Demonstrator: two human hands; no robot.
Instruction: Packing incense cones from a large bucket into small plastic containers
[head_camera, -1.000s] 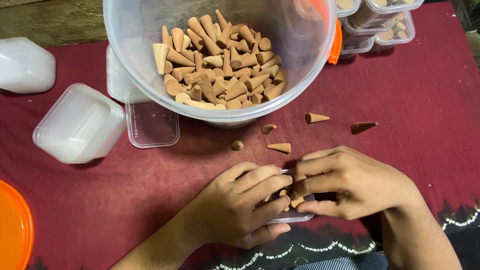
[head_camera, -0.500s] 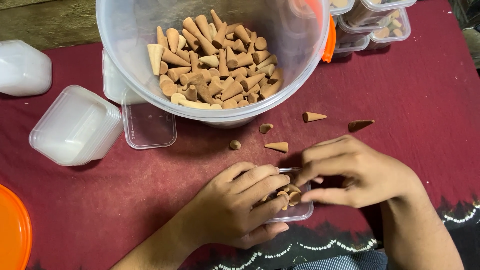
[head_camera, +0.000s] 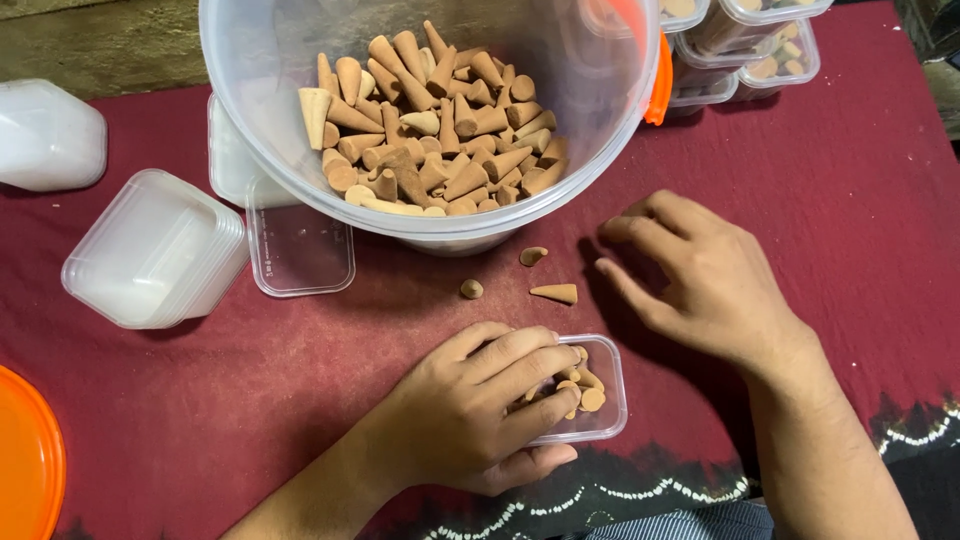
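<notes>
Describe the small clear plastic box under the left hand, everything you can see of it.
The small clear rectangular plastic box lies flat on the dark red cloth near its patterned front edge, open, with no lid on it. It has thin see-through walls and rounded corners. Tan clay-like cones lie inside, filling the visible part. The left hand lies over its left side, fingers across the top and thumb at the near rim. The right hand is apart from it.

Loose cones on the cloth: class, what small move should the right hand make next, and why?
Probably pinch up the nearest loose cone. The right hand lies empty on the cloth, fingers spread toward it, while the left hand steadies the small box, which is partly filled with cones.
</notes>
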